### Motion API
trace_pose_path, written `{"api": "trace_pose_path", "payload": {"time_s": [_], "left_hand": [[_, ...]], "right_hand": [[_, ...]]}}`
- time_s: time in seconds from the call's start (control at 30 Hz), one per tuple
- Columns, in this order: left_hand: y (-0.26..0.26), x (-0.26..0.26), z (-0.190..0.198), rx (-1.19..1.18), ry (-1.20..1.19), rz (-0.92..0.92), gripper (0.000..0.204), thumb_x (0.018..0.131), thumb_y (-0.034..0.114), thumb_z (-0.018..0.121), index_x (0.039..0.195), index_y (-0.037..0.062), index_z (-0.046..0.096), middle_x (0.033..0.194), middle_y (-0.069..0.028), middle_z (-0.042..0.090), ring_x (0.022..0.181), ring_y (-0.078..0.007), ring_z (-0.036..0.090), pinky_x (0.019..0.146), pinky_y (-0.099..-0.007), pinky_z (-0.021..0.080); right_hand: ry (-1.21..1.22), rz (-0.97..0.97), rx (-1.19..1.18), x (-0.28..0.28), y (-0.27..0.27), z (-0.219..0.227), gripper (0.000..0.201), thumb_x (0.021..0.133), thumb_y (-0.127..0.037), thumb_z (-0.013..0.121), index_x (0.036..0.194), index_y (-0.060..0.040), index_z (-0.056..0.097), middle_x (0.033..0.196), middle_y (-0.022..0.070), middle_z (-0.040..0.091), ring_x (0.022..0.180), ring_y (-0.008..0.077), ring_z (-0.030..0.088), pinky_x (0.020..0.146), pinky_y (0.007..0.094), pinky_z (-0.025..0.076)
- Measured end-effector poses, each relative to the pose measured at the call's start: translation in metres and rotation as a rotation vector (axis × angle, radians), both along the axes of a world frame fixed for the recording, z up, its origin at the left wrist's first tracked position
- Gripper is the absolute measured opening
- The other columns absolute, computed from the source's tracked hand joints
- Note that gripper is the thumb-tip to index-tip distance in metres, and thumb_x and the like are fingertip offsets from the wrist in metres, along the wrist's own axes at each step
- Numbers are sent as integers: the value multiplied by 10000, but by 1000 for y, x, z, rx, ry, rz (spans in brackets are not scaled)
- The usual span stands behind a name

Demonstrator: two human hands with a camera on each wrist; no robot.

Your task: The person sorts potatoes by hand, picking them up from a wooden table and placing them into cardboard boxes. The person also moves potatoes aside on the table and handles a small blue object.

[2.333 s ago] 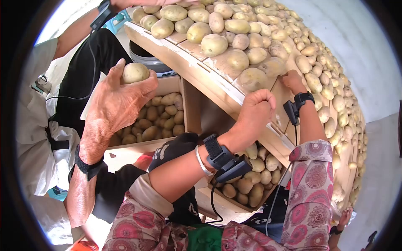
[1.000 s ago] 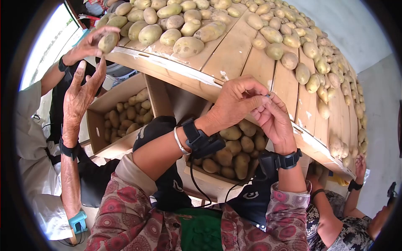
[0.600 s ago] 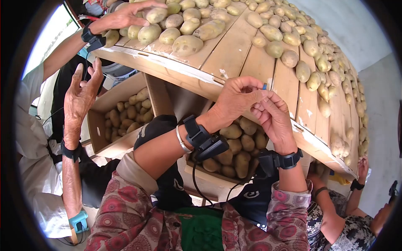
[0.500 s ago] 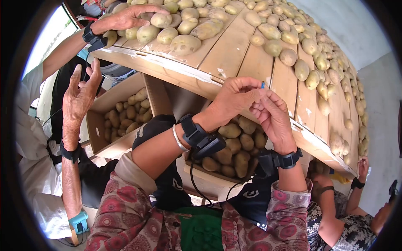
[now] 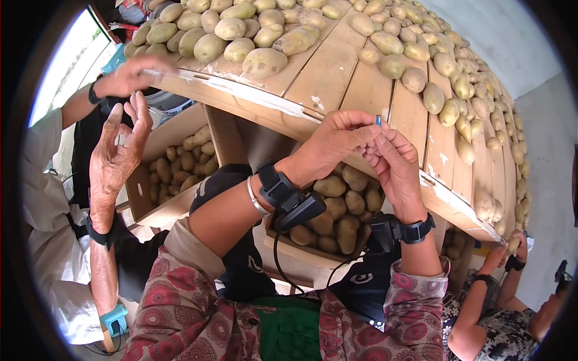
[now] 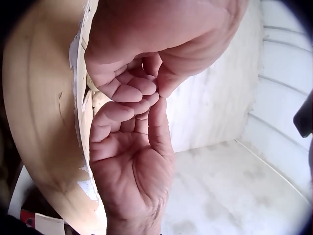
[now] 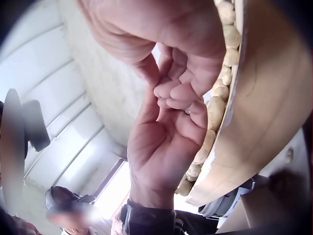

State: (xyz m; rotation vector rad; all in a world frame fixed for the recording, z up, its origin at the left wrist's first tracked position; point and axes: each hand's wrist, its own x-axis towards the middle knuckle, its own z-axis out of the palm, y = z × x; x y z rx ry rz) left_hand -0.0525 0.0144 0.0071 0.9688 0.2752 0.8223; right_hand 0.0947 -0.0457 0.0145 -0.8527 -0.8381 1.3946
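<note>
Over the table's (image 5: 253,96) near edge, both hands meet at the fingertips. A small blue object (image 5: 379,120) shows there in the head view, pinched by the left hand (image 5: 337,144) from one side and the right hand (image 5: 397,171) from the other. In the left wrist view the left hand (image 6: 161,39) is above and the right hand (image 6: 132,166) below, thumbs touching; the fingers hide the blue object. Curled fingers of the right hand (image 7: 166,29) and the left hand (image 7: 164,147) also cover it in the right wrist view.
Potatoes (image 5: 262,62) lie across the table. Below its edge stand two boxes of potatoes, one at the left (image 5: 141,186) and one under the hands (image 5: 313,256). Another person's hands (image 5: 117,150) are at the left; more people (image 5: 512,319) sit at the lower right.
The right hand has left the tabletop and met the left hand. The neighbour's far hand has drawn back from the potatoes. Hands at the far right have come together at a potato.
</note>
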Motion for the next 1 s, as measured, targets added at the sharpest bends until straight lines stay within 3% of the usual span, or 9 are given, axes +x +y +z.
{"api": "trace_pose_path", "payload": {"time_s": [0.7, 1.0], "left_hand": [[0, 1, -2, -88, -1, -24, 171, 913, 151, 559, 1018, 31, 620, 835, 5, 609, 740, -68, 568, 689, -222, 494], [0, 0, 0, -92, 28, 12, 148, 898, 143, 583, 995, 43, 632, 920, -14, 645, 800, -77, 599, 711, -225, 503]], "right_hand": [[52, 38, -75, 1, -1, 1, 183, 915, -136, 552, 1049, -26, 610, 901, 50, 651, 817, 111, 625, 732, 235, 519], [21, 34, -69, 1, -1, -1, 156, 914, -134, 553, 1015, -28, 607, 893, 44, 647, 817, 98, 618, 725, 227, 512]]}}
